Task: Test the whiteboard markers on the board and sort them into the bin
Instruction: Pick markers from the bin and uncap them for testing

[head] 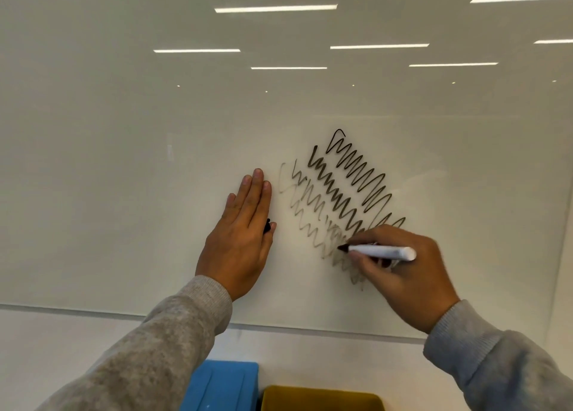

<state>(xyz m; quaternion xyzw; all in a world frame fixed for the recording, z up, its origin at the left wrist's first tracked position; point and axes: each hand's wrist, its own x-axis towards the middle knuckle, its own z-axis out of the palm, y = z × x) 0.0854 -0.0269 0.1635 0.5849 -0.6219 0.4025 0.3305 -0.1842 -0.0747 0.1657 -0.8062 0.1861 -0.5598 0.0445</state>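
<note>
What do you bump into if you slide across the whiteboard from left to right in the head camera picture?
Left hand pressed flat on the whiteboard → black cap peeking from under that hand → scribbles → marker gripped by the right hand.

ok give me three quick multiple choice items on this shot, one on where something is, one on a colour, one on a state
1. Where is the marker tip?
A. on the scribbles
B. in the blue bin
C. on the left sleeve

2. What colour is the bin under the left arm?
A. red
B. blue
C. green

3. How does the left hand lie?
A. fist in the air
B. flat on the board, fingers straight
C. gripping the yellow bin

Answers:
1. A, the right hand holds the tip at the lower end of the zigzag lines.
2. B, its top is bright blue.
3. B, straight fingers press on the board, a small black thing, perhaps a cap, peeking out beside them.
</note>
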